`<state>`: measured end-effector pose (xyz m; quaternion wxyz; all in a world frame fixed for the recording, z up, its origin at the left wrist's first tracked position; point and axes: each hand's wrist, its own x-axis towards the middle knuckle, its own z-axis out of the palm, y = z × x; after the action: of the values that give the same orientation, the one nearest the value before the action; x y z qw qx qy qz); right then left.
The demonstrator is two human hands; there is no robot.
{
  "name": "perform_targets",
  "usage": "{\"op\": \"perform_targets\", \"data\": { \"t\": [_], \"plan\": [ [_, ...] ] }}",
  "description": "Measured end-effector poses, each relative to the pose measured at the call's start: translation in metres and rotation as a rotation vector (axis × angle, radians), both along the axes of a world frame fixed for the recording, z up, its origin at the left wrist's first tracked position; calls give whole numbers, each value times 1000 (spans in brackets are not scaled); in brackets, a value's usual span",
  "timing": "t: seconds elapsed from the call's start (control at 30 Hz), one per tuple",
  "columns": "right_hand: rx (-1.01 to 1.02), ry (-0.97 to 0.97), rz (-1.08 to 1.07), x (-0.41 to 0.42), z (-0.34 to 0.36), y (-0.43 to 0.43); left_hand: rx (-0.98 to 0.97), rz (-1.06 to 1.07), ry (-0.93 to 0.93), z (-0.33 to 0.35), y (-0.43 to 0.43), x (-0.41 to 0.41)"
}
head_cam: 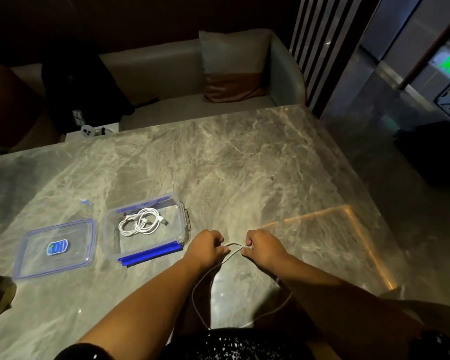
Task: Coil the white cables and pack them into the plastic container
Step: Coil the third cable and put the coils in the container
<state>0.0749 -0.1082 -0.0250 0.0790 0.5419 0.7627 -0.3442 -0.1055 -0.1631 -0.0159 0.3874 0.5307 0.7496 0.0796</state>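
Observation:
A clear plastic container (pixel 185 224) with blue clips stands open on the marble table, left of my hands. Coiled white cables (pixel 140 222) lie inside it. Its lid (pixel 55 249), with a blue label, lies flat further left. My left hand (pixel 205 246) and my right hand (pixel 265 246) are close together just right of the container, each pinching a loose white cable (pixel 234 246). A short arc of it spans between my fingers. The rest hangs in a long loop (pixel 196 302) toward my body, between my forearms.
The marble table (pixel 244 165) ends at the right, with an orange lit strip (pixel 361 229) near that edge. A small clear object (pixel 85 201) lies behind the lid. A sofa with a cushion (pixel 234 66) stands beyond the far edge.

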Motion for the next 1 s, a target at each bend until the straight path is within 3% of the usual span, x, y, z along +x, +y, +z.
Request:
{"op": "perform_targets", "data": {
  "t": [0.17, 0.4, 0.73, 0.9, 1.0],
  "plan": [
    [-28, 10, -48, -1, -9, -2, 54, 141, -16, -18, -1, 5],
    [-56, -32, -84, -7, -12, 9, 57, 168, 23, -24, 2, 7],
    [-93, 241, -185, -8, 7, 12, 64, 201, -207, 10, 4, -8],
    [-79, 336, -129, -9, 22, 23, 38, 365, -658, 39, 4, -18],
    [-55, 392, -109, -13, 38, 24, 14, 369, -790, 55, -1, -24]
  ]
}}
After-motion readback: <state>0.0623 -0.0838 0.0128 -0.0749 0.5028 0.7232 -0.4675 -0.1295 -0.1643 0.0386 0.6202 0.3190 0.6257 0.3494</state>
